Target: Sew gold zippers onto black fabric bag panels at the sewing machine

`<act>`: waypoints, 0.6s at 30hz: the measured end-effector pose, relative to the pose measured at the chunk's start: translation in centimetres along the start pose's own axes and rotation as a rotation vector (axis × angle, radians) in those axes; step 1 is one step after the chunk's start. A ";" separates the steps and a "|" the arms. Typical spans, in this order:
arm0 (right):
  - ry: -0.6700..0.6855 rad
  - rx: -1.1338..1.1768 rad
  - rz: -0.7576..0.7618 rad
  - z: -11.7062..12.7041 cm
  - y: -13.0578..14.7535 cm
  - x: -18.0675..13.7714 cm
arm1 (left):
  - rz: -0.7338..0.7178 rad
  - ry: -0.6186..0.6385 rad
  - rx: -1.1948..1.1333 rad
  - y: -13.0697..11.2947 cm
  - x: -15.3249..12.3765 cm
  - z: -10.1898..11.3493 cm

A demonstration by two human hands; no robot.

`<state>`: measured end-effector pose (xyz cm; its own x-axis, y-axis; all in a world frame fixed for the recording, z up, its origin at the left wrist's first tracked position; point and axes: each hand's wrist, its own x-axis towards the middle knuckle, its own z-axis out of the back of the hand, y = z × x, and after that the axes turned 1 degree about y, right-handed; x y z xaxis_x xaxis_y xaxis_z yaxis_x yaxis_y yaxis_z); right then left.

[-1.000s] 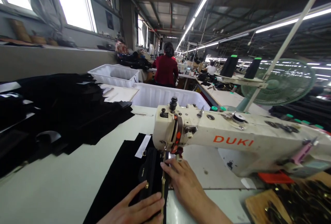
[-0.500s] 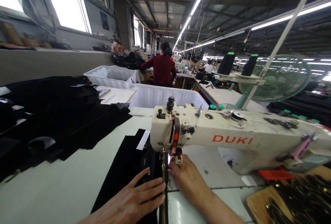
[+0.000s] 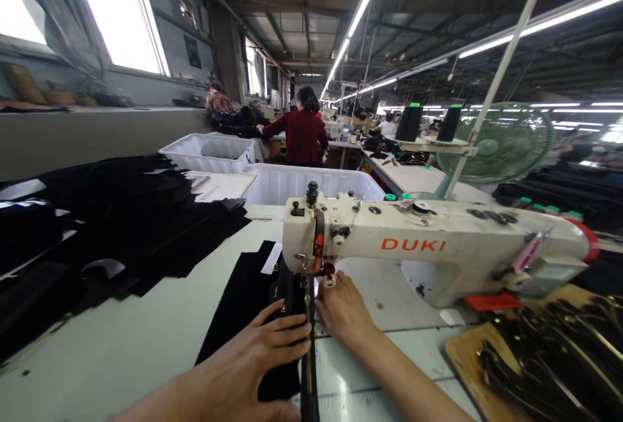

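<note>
A black fabric panel (image 3: 238,298) lies under the head of the white sewing machine (image 3: 360,224). Along its right side runs a zipper (image 3: 306,376), black tape with gold teeth, passing beneath the needle area. My left hand (image 3: 248,357) rests flat on the panel, fingers spread, their tips touching the zipper's left edge. To the right of the needle, my right hand (image 3: 341,311) has its fingers curled together at the zipper's right edge, and the machine head partly covers them. A white label (image 3: 271,258) sits near the panel's far end.
Stacked black fabric pieces (image 3: 111,227) cover the table's left side. White plastic bins (image 3: 311,178) stand behind the machine. On the right are a wooden board (image 3: 467,350) and a pile of black strips with gold teeth (image 3: 559,350). Beyond the bins, a person in dark red (image 3: 304,136) faces away.
The view has shifted a little, so the machine appears further left and more of the right-hand pile shows. My left thumb has come into view. Both hands keep nearly the same place beside the needle.
</note>
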<state>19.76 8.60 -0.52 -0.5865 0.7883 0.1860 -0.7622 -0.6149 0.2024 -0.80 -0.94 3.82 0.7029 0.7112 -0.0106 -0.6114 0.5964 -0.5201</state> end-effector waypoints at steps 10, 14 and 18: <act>0.172 0.165 -0.126 0.8 0.6 1.5 | -0.012 -0.002 0.067 1.5 0.0 -1.4; 0.107 0.125 -0.123 1.2 1.6 0.8 | -0.054 -0.016 0.077 1.8 -0.1 -1.6; 0.122 0.123 -0.177 0.8 1.8 0.5 | -0.043 0.014 0.074 1.7 0.0 -1.6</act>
<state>18.33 7.87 0.74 -0.4814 0.8763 0.0216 -0.8212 -0.4595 0.3384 -1.25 -0.48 1.60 0.7338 0.6794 -0.0013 -0.6052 0.6529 -0.4555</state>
